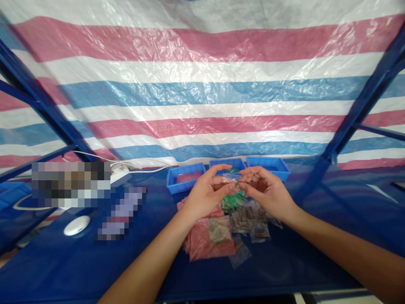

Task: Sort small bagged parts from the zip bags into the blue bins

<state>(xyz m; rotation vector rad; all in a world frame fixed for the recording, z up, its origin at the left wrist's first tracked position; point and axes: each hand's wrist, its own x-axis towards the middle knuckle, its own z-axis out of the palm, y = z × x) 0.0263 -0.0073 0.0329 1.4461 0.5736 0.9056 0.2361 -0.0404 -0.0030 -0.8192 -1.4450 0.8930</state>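
Between my two hands is a small clear plastic zip bag (230,177), held up over the table. My left hand (206,191) pinches its left side between thumb and fingers. On the right, the fingers of my right hand (266,191) close on the bag's other edge. What lies inside the bag is too small to make out. Below the hands are pink plastic bags (210,247), with a small clear bag (220,231) lying on top. Green packets (233,202) and several clear bags with thin brass-coloured pieces (245,218) lie beside them.
Three blue trays stand in a row behind the hands: a left tray (173,185) with something pink inside, a middle tray (218,162) and a right tray (283,175). A white round object (76,225) sits on the blue tabletop (272,270) at left. Blue metal posts (348,114) flank a striped sheet.
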